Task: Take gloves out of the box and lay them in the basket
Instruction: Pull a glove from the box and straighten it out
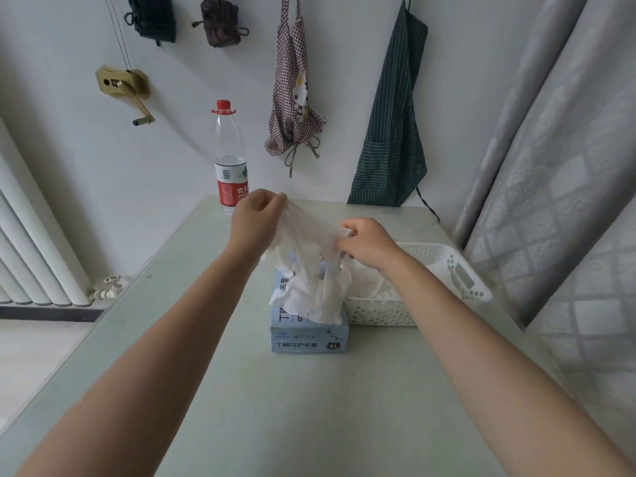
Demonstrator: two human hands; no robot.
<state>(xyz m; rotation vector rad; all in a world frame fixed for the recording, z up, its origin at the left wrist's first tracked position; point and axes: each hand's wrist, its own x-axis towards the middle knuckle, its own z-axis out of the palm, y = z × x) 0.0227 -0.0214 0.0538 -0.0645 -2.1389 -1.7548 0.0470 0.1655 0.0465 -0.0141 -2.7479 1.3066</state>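
while your left hand (256,210) is pinching one end of a white glove (306,223), your right hand (364,241) is pinching the other — you're holding it stretched above the blue box (309,335), more gloves bunching from its top, basket (457,270) sitting just beside.

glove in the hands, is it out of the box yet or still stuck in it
Cannot tell. Both hands pinch the glove spread above the box, but its lower end merges with other gloves bunched at the opening.

Thin translucent glove (311,228), perforated plastic basket (382,309)
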